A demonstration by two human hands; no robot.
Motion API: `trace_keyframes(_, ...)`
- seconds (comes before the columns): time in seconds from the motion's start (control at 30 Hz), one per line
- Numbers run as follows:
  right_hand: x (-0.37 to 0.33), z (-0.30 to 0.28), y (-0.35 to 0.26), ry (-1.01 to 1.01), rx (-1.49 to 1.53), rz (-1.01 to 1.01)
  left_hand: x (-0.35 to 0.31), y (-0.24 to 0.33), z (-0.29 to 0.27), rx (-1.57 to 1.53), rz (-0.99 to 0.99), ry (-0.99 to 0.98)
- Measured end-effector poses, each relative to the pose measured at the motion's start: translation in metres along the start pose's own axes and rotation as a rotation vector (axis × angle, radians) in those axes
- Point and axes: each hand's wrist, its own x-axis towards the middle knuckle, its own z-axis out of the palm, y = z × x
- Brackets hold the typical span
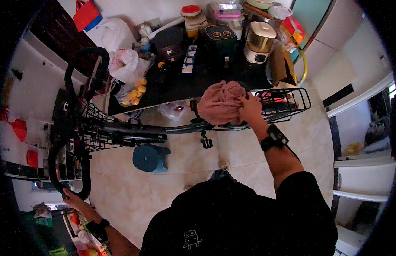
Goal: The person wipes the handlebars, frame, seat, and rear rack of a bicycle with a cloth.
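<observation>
A black bicycle [181, 128] stands across in front of me, its handlebar [54, 170] at the left and its rear rack [308, 99] at the right. My left hand [76, 200] is closed around the near end of the handlebar. A crumpled dusty-pink cloth [219, 102] lies bunched over the place of the saddle, which it hides. My right hand [251, 108] grips the right side of this cloth, fingers bent into its folds. A wire basket [93, 141] sits behind the handlebar, and a pedal [206, 142] hangs below the frame.
Behind the bicycle, a dark table [164, 91] holds an air fryer [221, 42], a glass-bodied appliance [260, 42], a cardboard box [282, 66] and a bag of yellow-orange fruit [135, 94]. A blue stool [151, 158] stands on the tiled floor [198, 183], near the bicycle.
</observation>
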Motion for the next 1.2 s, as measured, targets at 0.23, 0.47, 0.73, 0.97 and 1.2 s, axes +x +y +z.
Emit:
trace_keyframes(0.23,0.021,0.017,-0.042,0.290,0.231,-0.428,0.009,-0.040,-0.053,0.891,0.447,0.097)
trace_keyframes(0.47,0.010,0.008,-0.042,-0.027,0.073,-0.458,0.041,-0.049,-0.082,1.287,0.563,0.167)
trace_keyframes(0.73,0.010,-0.023,0.069,0.051,0.081,-0.308,-0.020,-0.006,-0.019,0.929,0.237,0.106)
trace_keyframes(0.97,-0.014,-0.063,0.239,0.194,0.112,0.222,0.015,-0.021,-0.045,0.965,0.226,0.200)
trace_keyframes(1.2,0.038,-0.069,0.201,0.351,0.446,-0.151,-0.053,0.023,-0.004,1.101,0.458,0.322)
